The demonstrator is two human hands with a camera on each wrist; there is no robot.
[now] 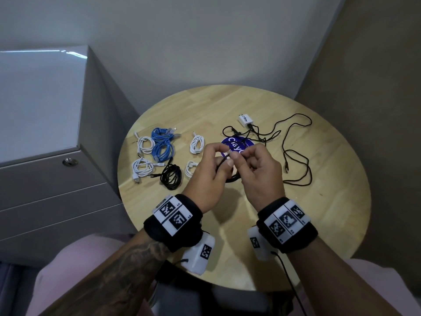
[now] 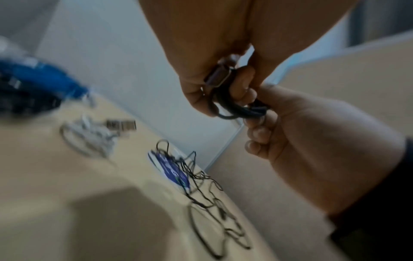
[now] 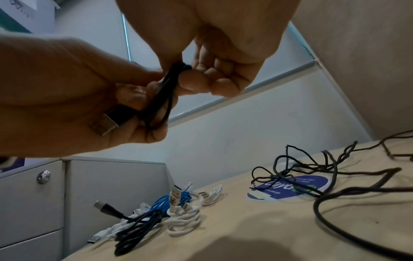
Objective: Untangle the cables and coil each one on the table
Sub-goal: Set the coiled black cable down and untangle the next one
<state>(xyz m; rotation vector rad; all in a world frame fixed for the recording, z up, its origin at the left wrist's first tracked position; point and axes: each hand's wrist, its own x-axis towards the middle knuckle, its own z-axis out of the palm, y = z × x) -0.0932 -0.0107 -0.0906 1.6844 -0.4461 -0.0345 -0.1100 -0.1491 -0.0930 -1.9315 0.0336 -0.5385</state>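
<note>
1. Round wooden table (image 1: 319, 201) sits by a grey drawer cabinet (image 1: 45, 156).
2. Thin black cables (image 1: 296, 156) still lie tangled.
3. Seven coils (image 1: 163, 148) are done.
4. Left hand (image 1: 205, 179) and right hand (image 1: 259, 174) both pinch a small black USB cable (image 3: 161, 98) above the table, nearly coiled.

The round wooden tabletop (image 1: 319, 213) carries coiled white cables (image 1: 144, 144), blue cables (image 1: 162, 142) and a black coil (image 1: 171, 176) at left; a blue sticker (image 1: 230, 142), white charger (image 1: 245, 120) and loose black cables (image 1: 296, 156) lie far right.
</note>
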